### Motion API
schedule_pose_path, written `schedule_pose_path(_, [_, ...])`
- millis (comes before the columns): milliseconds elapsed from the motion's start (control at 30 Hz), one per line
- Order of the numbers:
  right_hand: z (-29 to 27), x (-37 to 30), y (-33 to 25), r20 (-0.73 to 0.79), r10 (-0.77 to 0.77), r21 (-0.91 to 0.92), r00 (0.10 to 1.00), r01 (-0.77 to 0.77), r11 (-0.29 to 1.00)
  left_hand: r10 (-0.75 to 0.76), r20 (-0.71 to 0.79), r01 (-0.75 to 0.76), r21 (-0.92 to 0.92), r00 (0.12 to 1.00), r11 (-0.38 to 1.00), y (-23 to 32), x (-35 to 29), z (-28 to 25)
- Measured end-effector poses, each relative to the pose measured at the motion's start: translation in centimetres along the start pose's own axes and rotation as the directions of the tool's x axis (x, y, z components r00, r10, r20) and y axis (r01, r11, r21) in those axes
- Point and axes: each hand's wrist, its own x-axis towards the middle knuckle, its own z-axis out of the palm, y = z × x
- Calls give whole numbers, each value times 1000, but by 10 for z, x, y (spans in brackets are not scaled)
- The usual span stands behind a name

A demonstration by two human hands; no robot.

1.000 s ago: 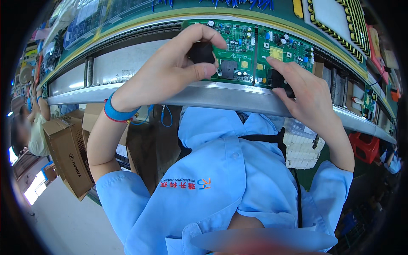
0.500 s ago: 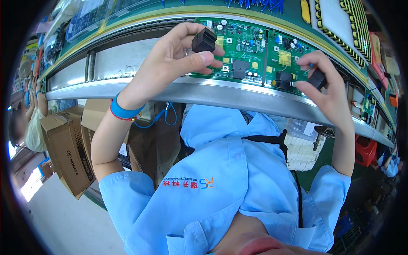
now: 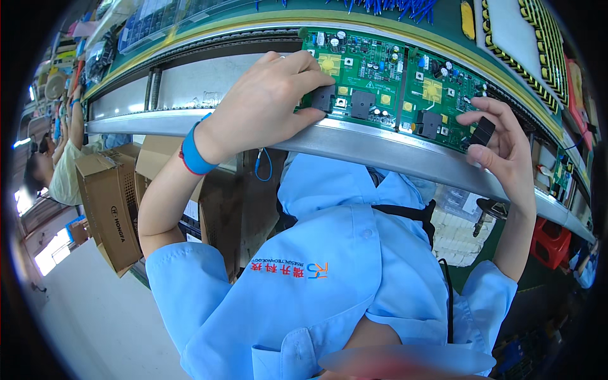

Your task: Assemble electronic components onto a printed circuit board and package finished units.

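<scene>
Two green circuit boards lie side by side on the rail, the left board (image 3: 373,71) and the right board (image 3: 415,82). My left hand (image 3: 266,104) grips a black box-shaped relay (image 3: 323,99) with thumb and fingers, at the near left corner of the left board. Whether its pins sit in the board is hidden. Beside it stands another black relay (image 3: 363,104), mounted on that board. One more mounted relay (image 3: 429,124) is at the right board's near edge. My right hand (image 3: 510,152) holds a loose black relay (image 3: 483,133) near that board's right end.
A metal rail (image 3: 354,131) runs along the near side of the boards. Blue wires (image 3: 399,7) and a white sheet edged with yellow-and-black parts (image 3: 513,35) lie beyond. Cardboard boxes (image 3: 104,206) stand lower left, a red stool (image 3: 551,244) lower right. Another person (image 3: 60,168) is far left.
My left hand has turned over and lowered its relay from above the left board to its near left corner. My right hand has turned, still holding its relay. The view has shifted slightly.
</scene>
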Motion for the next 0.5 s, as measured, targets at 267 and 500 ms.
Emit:
schedule_pose_path(267, [-2,-12,4,-59,-120,-260,991,100,960,21,-12,-21,28,1000,999,-1,-1,-6])
schedule_pose_path(500, [8,-14,-1,-136,-221,-554,966,111,825,1,17,-2,53,1000,999,3,2,-8])
